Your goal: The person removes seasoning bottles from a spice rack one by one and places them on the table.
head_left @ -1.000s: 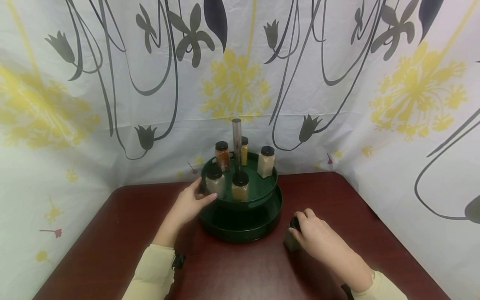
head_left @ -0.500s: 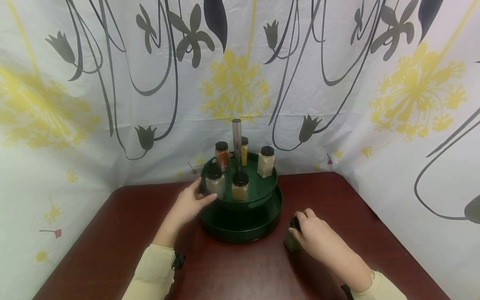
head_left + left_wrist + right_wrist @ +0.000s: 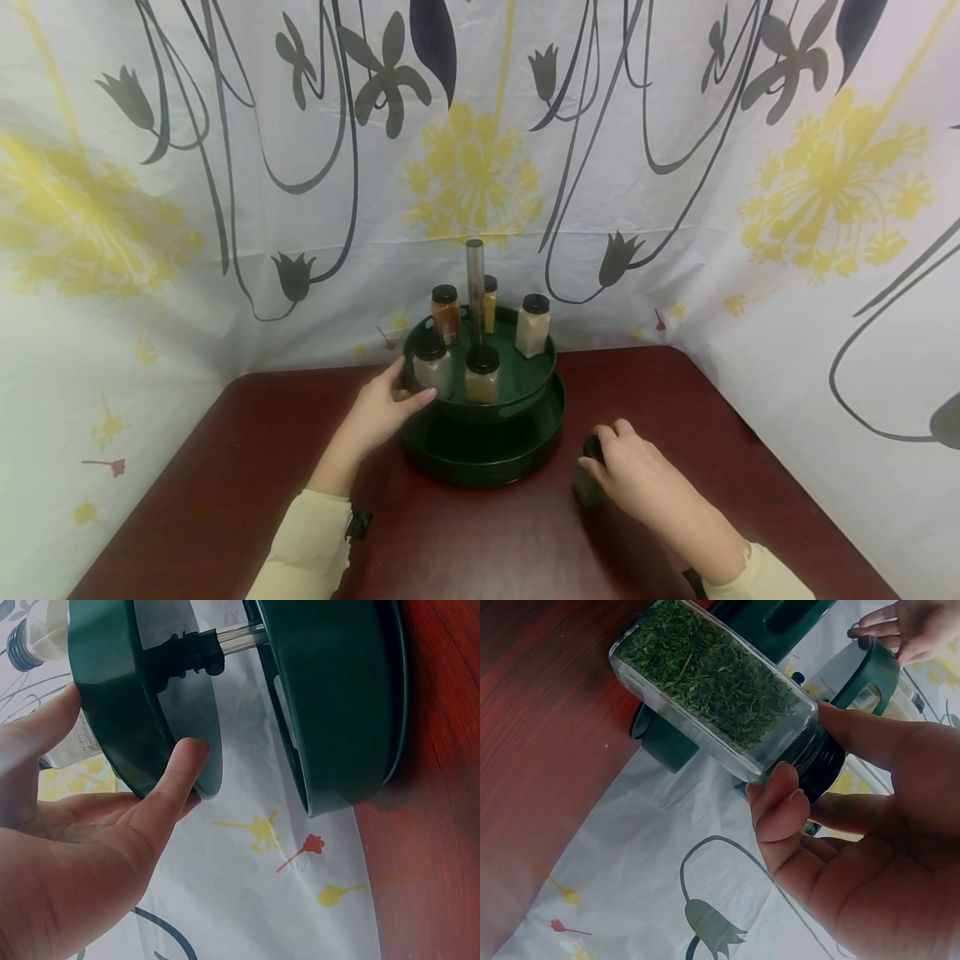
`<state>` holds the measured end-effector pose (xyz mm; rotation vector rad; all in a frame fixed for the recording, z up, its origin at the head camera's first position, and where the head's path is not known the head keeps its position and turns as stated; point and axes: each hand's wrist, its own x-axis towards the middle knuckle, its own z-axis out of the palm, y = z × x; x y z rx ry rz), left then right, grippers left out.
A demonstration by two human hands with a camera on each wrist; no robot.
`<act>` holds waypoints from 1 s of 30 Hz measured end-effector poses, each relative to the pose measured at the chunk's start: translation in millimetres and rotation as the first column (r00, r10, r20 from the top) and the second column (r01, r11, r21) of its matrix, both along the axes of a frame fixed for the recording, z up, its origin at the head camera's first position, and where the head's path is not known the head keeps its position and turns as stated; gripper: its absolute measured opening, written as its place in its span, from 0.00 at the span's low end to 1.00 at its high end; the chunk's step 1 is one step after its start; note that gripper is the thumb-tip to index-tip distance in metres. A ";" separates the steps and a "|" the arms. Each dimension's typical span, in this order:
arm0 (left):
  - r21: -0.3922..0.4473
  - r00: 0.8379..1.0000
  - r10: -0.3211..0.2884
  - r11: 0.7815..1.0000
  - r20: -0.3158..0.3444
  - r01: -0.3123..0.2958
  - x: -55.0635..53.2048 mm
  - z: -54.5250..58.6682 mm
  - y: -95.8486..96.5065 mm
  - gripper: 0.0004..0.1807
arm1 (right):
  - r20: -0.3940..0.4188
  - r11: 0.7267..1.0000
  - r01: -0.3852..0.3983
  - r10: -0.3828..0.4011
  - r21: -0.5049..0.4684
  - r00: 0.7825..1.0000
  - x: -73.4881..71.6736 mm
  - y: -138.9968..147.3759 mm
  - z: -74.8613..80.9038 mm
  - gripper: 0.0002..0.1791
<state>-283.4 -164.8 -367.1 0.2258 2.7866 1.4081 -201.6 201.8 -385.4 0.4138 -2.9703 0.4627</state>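
Observation:
A two-tier green turntable stands on the dark red table. At the left of its upper tier, my left hand grips the tray's rim beside a jar of pale contents. In the left wrist view, the left hand has its thumb against the tray wall and fingers around the lower edge. To the right of the turntable, my right hand holds a spice jar by its black lid. Dried green herb flakes fill most of this glass spice jar in the right wrist view.
On the upper tier also stand an orange-red jar, a yellow jar, a cream jar and a brownish jar. A tall clear post rises from its middle. Patterned white cloth hangs behind and at both sides.
The herb jar has shifted very slightly to the right in my right hand. My left hand keeps its place on the upper tray, and the turntable looks the same.

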 end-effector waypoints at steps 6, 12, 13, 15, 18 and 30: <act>-0.009 1.000 0.004 1.000 -0.004 -0.004 0.7 -0.9 0.8 0.53 | -0.013 1.000 0.017 -0.017 -0.010 1.000 0.0 1.0 0.3 0.23; -0.026 1.000 0.010 1.000 0.002 -0.010 2.2 -0.4 2.0 0.53 | -0.041 1.000 0.009 -0.009 -0.009 0.999 0.1 2.9 0.3 0.21; -0.030 1.000 0.011 0.999 0.003 -0.011 2.4 -0.3 2.4 0.53 | -0.050 1.000 0.006 -0.006 -0.005 0.999 0.1 3.2 0.4 0.21; -0.035 1.000 0.012 0.999 0.003 -0.012 2.7 0.0 3.3 0.53 | -0.060 1.000 0.003 -0.002 0.003 0.998 -0.3 3.5 1.3 0.21; -0.044 1.000 0.011 0.999 -0.003 -0.012 3.2 0.1 4.5 0.53 | -0.058 1.000 0.006 -0.005 0.020 0.998 -1.2 3.6 3.3 0.23; -0.052 1.000 0.015 0.999 -0.014 -0.016 8.2 0.2 8.8 0.54 | -0.095 0.998 0.010 -0.004 0.070 0.995 -2.1 0.0 19.3 0.23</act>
